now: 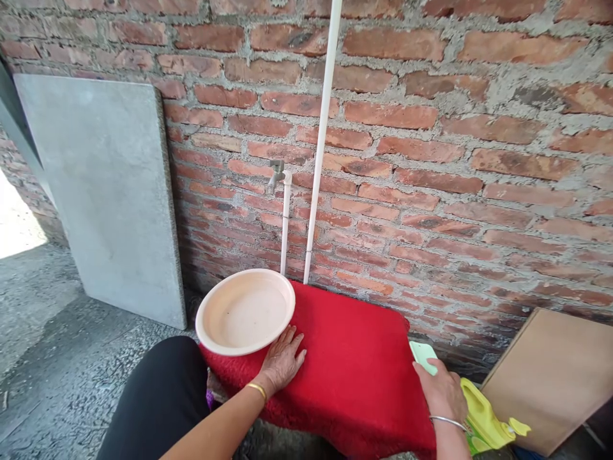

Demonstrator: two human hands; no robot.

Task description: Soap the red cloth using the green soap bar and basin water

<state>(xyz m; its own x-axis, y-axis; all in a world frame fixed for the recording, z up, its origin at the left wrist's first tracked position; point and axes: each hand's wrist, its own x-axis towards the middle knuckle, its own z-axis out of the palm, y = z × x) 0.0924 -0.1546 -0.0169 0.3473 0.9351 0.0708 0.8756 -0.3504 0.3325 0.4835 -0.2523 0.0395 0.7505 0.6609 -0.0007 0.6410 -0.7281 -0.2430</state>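
A cream plastic basin [246, 310] sits on the left end of a red cloth [352, 364] spread over a low bench or table. My left hand [283, 358] lies with fingers spread on the cloth, its fingertips close against the basin's near right side; it grips nothing. At the cloth's right edge, my right hand [443, 386] is closed around a flat, pale green object with a small hole near its end [424, 353]. Most of that object is hidden in the palm, so its kind does not show. The basin holds no visible items.
A tap [276, 174] on a white pipe stands behind the basin, beside a taller pipe [323, 128] against the brick wall. A grey slab [105, 198] leans at left. At right are a yellow bottle [486, 415] and a brown board [550, 377]. My knee [163, 390] is near the basin.
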